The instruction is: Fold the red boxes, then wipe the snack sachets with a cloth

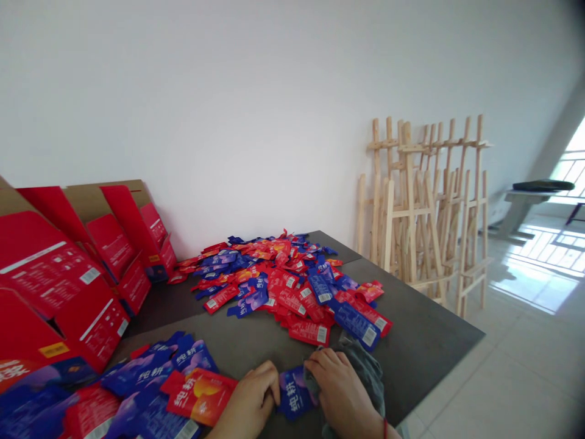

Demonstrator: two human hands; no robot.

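A blue pouch (292, 393) with white lettering lies at the near edge of the dark table, between my two hands. My left hand (253, 399) pinches the pouch's left end, its fingers curled. On the pouch's right end, my right hand (340, 387) is closed around a grey-green cloth (365, 366), which bunches out to the right and partly covers the pouch. Just left of my left hand, an orange-red pouch (201, 396) rests on a pile of blue and red pouches (150, 372).
A big heap of red and blue pouches (283, 280) spreads over the table (411, 341) beyond my hands. Open red cardboard boxes (59, 274) stand at the left. Wooden easels (411, 207) lean together past the table's right edge.
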